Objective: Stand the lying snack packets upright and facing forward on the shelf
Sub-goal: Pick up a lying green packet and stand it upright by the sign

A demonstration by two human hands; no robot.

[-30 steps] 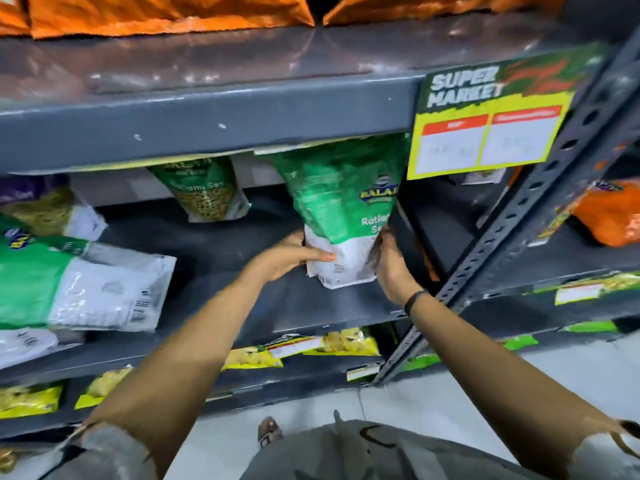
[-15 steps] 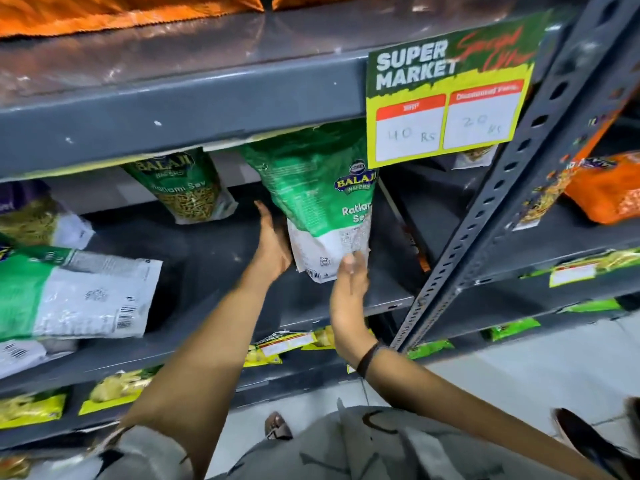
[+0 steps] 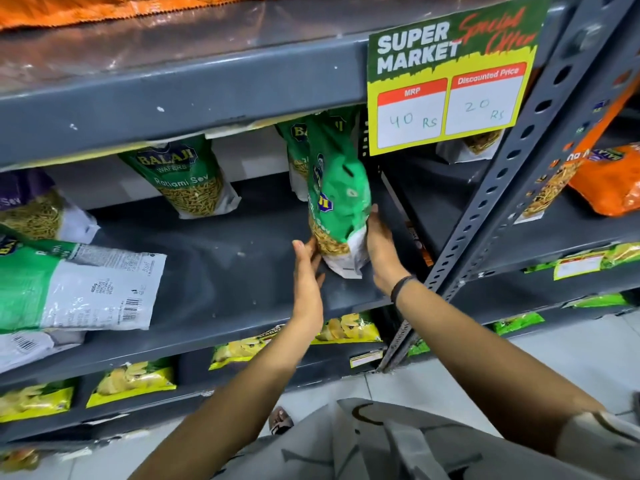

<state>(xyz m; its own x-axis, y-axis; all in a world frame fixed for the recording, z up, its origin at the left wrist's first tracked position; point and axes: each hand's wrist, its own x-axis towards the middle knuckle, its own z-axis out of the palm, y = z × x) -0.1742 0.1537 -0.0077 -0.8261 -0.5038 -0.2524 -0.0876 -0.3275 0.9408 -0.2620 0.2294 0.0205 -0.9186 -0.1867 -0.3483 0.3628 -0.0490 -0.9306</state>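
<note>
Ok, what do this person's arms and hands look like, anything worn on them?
Both forearms are bare, with pale grey sleeves bearing dark markings pushed up near the elbows. The right hand has a thin dark band around its wrist. The left hand shows no band, ring or glove. No rings are visible on either hand.

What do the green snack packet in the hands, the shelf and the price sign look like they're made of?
Green snack packet: thin glossy plastic film, judging by its crinkles and sheen. Shelf: painted grey metal, probably steel, with a punched upright and chipped specks. Price sign: printed card or paper, possibly laminated; handwritten prices, faint glare.
</note>
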